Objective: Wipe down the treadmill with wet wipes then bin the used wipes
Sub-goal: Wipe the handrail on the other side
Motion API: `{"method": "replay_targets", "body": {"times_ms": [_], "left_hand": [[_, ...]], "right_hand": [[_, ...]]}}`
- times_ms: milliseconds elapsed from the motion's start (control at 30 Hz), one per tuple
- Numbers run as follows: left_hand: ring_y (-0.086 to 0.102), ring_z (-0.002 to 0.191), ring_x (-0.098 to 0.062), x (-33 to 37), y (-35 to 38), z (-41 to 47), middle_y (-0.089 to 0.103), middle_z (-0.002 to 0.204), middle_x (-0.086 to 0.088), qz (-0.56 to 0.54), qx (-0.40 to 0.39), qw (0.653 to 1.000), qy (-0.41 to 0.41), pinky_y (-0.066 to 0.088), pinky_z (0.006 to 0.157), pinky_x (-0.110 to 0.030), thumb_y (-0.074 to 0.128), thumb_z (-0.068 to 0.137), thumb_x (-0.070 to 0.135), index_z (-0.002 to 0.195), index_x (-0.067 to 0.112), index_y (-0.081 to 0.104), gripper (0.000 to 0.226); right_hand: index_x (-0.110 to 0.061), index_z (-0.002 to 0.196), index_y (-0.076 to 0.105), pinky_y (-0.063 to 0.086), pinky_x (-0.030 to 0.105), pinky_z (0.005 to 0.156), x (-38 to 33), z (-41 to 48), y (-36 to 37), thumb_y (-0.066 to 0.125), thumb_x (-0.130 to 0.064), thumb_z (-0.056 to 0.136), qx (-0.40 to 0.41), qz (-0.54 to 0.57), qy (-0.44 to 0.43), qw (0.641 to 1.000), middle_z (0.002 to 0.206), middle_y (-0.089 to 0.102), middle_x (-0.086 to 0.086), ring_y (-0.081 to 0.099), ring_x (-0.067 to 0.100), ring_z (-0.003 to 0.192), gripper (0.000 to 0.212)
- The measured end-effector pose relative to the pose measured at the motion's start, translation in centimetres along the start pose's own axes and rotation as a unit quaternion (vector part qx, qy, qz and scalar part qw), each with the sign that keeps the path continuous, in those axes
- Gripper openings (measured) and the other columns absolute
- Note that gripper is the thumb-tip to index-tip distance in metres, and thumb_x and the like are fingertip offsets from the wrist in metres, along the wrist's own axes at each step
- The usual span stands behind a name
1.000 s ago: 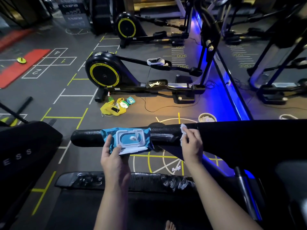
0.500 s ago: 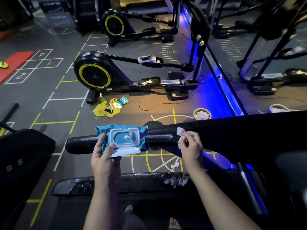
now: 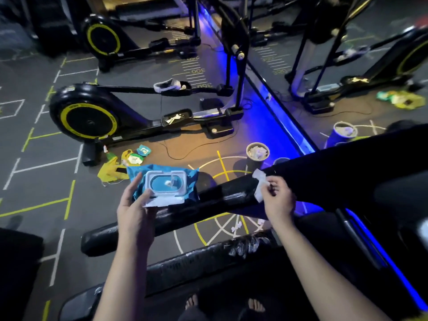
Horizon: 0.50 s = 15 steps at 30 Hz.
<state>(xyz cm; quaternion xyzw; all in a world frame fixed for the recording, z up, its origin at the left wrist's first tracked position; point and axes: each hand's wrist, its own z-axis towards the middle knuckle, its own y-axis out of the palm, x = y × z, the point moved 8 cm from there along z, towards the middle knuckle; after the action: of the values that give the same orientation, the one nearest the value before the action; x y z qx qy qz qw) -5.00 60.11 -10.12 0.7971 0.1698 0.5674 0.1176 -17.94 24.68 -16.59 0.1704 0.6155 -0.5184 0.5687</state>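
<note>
Left grip (image 3: 136, 213) and right grip (image 3: 279, 201) bare, bare forearms (image 3: 312, 262), bare feet (image 3: 191, 301) with toes showing, dark clothing (image 3: 193, 316) at knees

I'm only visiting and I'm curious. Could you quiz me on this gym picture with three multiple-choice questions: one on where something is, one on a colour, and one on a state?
1. Where does the right hand hold its wipe?
A) against the black handrail
B) inside a drawer
C) flat on the floor

2. What colour is the wipes pack in the left hand?
A) red
B) blue
C) orange

3. How is the pack's lid?
A) snapped shut
B) torn off
C) flipped open

Answers:
1 A, the white wipe lies over the rail under the fingers.
2 B, the wrapper is blue.
3 C, the white flap hangs open and the opening shows.
</note>
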Motion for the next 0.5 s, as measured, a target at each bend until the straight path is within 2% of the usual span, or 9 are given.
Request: {"method": "replay_targets", "body": {"times_ms": [33,100,200,267,333,400,500], "left_hand": [[0.073,0.096,-0.018,0.2,0.3,0.6,0.067,0.137,-0.013,0.001,-0.014,1.0,-0.006,0.062,0.077,-0.025,0.056,0.094,-0.011,0.135,0.018,0.067,0.052],[0.074,0.095,-0.016,0.1,1.3,1.2,0.067,0.137,-0.011,0.011,-0.043,0.999,-0.026,0.063,0.076,-0.025,0.056,0.096,-0.008,0.135,0.018,0.065,0.048],[0.072,0.097,-0.025,-0.7,2.5,2.3,0.068,0.134,-0.015,-0.004,-0.064,0.996,-0.067,0.063,0.074,-0.03,0.055,0.093,-0.013,0.135,0.013,0.066,0.05],[0.075,0.088,-0.023,-1.5,3.6,2.5,0.072,0.125,-0.013,0.008,-0.084,0.993,-0.087,0.064,0.068,-0.029,0.055,0.092,-0.015,0.135,0.012,0.066,0.052],[0.076,0.082,-0.019,-2.1,4.2,2.6,0.076,0.115,-0.009,0.029,-0.104,0.99,-0.094,0.063,0.064,-0.027,0.054,0.092,-0.016,0.134,0.011,0.065,0.051],[0.076,0.082,-0.02,-2.6,4.5,2.4,0.077,0.111,-0.008,0.046,-0.113,0.987,-0.104,0.063,0.065,-0.028,0.054,0.092,-0.016,0.134,0.009,0.065,0.051],[0.076,0.084,-0.022,-3.3,4.6,2.1,0.076,0.114,-0.012,0.063,-0.125,0.983,-0.116,0.063,0.066,-0.028,0.054,0.091,-0.017,0.135,0.01,0.066,0.053]], "right_hand": [[-0.009,0.097,0.069,0.049,0.033,0.07,0.0,0.3,0.1,0.07,0.002,0.083,-0.003,0.0,0.011,1.0,0.084,0.067,0.002,0.067,0.031,0.079,0.018],[-0.006,0.109,0.068,0.048,0.033,0.076,-0.4,0.0,0.3,0.067,0.007,0.082,0.01,-0.048,-0.029,0.998,0.099,0.066,0.009,0.065,0.032,0.088,0.03],[-0.014,0.124,0.068,0.048,0.037,0.08,-0.8,-1.4,0.4,0.062,0.009,0.085,0.034,-0.136,-0.08,0.987,0.113,0.058,0.012,0.06,0.025,0.093,0.046],[-0.017,0.113,0.073,0.053,0.04,0.076,-0.6,-2.0,0.6,0.065,0.009,0.081,0.057,-0.181,-0.064,0.98,0.111,0.059,0.01,0.062,0.031,0.093,0.042],[-0.014,0.099,0.076,0.05,0.038,0.076,-0.5,-2.6,1.1,0.067,0.013,0.074,0.069,-0.18,-0.048,0.98,0.104,0.062,0.011,0.064,0.037,0.089,0.038],[-0.007,0.096,0.075,0.043,0.03,0.078,-0.9,-3.4,2.5,0.064,0.017,0.07,0.04,-0.16,-0.051,0.985,0.101,0.065,0.014,0.065,0.034,0.085,0.037],[-0.006,0.099,0.07,0.044,0.032,0.081,-1.8,-4.9,5.2,0.06,0.017,0.068,-0.047,-0.145,-0.083,0.985,0.103,0.064,0.012,0.064,0.034,0.088,0.039]]}}
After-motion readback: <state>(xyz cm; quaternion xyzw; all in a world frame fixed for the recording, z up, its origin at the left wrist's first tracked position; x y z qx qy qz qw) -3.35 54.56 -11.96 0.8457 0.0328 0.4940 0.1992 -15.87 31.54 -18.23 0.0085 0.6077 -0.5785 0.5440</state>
